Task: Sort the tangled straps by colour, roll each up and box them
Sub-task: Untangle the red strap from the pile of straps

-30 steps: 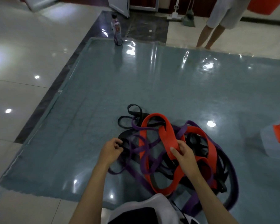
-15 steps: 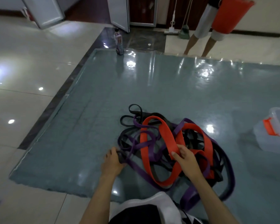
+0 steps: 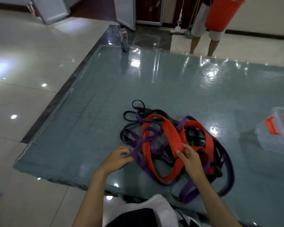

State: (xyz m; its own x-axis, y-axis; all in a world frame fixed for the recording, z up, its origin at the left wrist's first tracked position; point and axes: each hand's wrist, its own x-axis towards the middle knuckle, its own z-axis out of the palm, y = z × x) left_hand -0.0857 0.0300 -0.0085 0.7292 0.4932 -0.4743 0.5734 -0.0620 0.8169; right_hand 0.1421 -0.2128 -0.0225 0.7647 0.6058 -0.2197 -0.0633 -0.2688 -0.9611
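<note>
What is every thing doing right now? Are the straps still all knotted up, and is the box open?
red strap: tangled, gripped by the right hand
purple strap: tangled, pinched by the left hand
black straps: tangled in the pile, unrolled
clear box: lying tilted, no straps visible inside
bottle: upright at the mat's far corner

No legible text, bottle label (image 3: 124,36) blurred.
</note>
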